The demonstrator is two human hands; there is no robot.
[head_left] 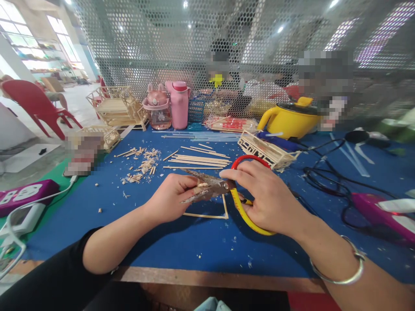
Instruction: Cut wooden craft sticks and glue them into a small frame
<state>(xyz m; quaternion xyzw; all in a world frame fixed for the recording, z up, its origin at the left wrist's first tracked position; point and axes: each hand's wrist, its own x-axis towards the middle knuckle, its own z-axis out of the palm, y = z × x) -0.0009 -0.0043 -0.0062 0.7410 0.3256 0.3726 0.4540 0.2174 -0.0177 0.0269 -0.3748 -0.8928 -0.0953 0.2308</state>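
My right hand (269, 196) grips scissors (212, 188) with red and yellow handles, their worn blades spread apart. Pinched in the fingers of my left hand (171, 196) is a wooden stick, mostly hidden; its pale end (202, 185) shows between the blades. On the table below, thin sticks joined at a corner (226, 216) lie partly covered by my hands. Just beyond the scissors is a loose row of wooden sticks (199, 161). Small cut bits of wood (147, 162) are scattered beyond my left hand.
Stick-built models stand at the back left (116, 106) and behind my right hand (267, 149). A pink bottle (180, 106), a clear jar (158, 114) and a yellow pot (292, 122) line the perforated screen (145, 47). Black cables (319, 172) lie at right, a phone (82, 157) at left.
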